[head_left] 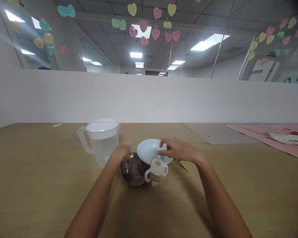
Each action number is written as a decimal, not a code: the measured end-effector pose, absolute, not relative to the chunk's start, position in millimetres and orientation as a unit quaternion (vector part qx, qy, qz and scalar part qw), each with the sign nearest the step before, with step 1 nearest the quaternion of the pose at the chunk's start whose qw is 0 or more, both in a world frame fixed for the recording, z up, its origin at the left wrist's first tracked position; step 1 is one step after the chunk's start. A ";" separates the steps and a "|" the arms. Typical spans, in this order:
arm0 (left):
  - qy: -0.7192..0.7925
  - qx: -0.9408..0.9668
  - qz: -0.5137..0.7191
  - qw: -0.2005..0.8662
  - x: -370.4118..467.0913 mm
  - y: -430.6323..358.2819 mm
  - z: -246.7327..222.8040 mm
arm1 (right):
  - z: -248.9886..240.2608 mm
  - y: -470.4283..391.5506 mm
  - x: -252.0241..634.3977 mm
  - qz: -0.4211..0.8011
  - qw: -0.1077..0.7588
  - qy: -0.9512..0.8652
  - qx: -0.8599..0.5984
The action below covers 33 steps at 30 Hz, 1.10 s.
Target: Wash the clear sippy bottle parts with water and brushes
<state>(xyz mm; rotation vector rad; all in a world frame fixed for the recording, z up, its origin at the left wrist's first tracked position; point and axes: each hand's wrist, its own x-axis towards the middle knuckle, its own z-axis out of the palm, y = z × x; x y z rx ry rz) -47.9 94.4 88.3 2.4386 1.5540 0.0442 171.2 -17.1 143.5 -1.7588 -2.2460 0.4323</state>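
My left hand is closed at the left rim of a round metal tray, its fingers pinched on a small clear cap-like piece. My right hand hovers over the right side of a white bowl, with thumb and fingers apart and nothing between them. The bowl rests partly over the tray. In front of it stands a baby bottle with a pale teat and two white handles. A lidded, translucent pitcher stands just left of my left hand.
A thin yellow-green stick lies right of the bowl. Far right, a pink cloth holds some folded fabric. A flat pale piece lies at the back left. Behind the table rises a white wall below glass.
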 end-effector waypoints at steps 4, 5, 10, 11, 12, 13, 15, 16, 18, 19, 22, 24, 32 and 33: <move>0.556 0.827 -0.012 0.087 -52.4 85.2 107.3 | 145.3 -19.5 177.7 0.145 0.153 -0.767 -0.606; 0.546 0.835 0.005 0.072 -53.3 79.2 114.3 | 146.1 -20.6 178.7 0.145 0.161 -0.765 -0.606; 0.366 0.914 0.166 0.045 -45.5 31.3 147.6 | 151.2 -26.8 181.2 0.157 0.188 -0.771 -0.587; 0.333 0.924 0.180 0.058 -41.5 21.5 152.2 | 152.3 -27.9 180.9 0.159 0.187 -0.777 -0.579; 0.305 0.930 0.190 0.073 -37.4 12.8 155.9 | 153.2 -28.8 180.4 0.159 0.187 -0.784 -0.570; 0.281 0.935 0.196 0.088 -33.4 5.6 158.7 | 154.1 -29.7 179.5 0.159 0.184 -0.792 -0.560; 0.250 0.941 0.196 0.115 -26.7 -4.0 161.7 | 155.2 -30.8 177.4 0.159 0.173 -0.810 -0.538; 0.242 0.943 0.191 0.126 -24.3 -6.4 162.1 | 155.3 -31.0 176.4 0.160 0.163 -0.817 -0.529; 0.239 0.944 0.173 0.145 -21.0 -7.4 161.0 | 154.7 -30.3 174.7 0.161 0.134 -0.824 -0.526; 0.240 0.945 0.164 0.153 -19.9 -6.5 159.7 | 153.9 -29.4 174.1 0.159 0.119 -0.823 -0.532; 0.244 0.944 0.143 0.171 -17.2 -1.3 154.0 | 150.3 -24.2 172.7 0.151 0.079 -0.814 -0.556; 0.254 0.942 0.136 0.172 -15.3 2.6 149.7 | 147.4 -19.3 171.6 0.156 0.063 -0.810 -0.562; 0.292 0.933 0.100 0.186 -10.8 12.0 138.0 | 134.5 -2.7 170.4 0.259 0.029 -0.780 -0.568; 0.294 0.932 0.101 0.189 -10.6 12.7 137.3 | 133.6 -2.2 170.6 0.261 0.030 -0.779 -0.570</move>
